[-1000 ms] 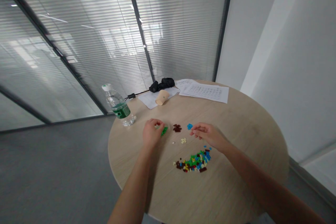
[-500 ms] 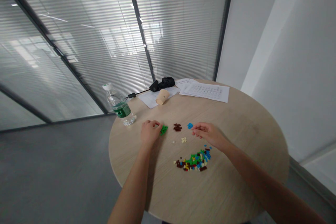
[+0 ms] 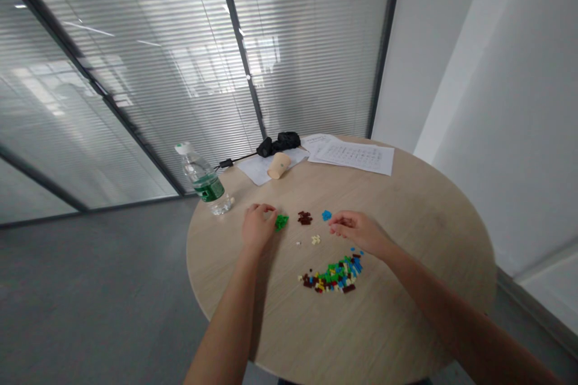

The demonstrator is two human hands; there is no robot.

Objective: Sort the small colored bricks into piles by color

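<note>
My left hand [image 3: 258, 228] rests on the table at the left edge of a small pile of green toy bricks [image 3: 281, 222]. Its fingers are loosely bent, with nothing visible in them. Close to a little group of blue bricks [image 3: 326, 215], my right hand [image 3: 359, 231] lies with half-curled fingers slightly apart; I see no brick in it. Between the hands are a dark brown pile [image 3: 304, 218] and some cream bricks [image 3: 315, 240], with one tiny pale piece [image 3: 298, 243] by itself. Nearer to me spreads a mixed heap of bricks [image 3: 334, 275] in several colours.
A water bottle [image 3: 205, 183] with a green label stands at the table's left edge. Toward the back, a paper cup [image 3: 279, 165] lies on its side on a sheet, beside a black bundle [image 3: 284, 142] with a cable. Printed papers [image 3: 356, 157] lie right of it on the round table [image 3: 406, 204].
My left hand has shifted slightly left from over the green bricks, which now show more fully. My right hand has stayed almost where it was by the blue bricks.
</note>
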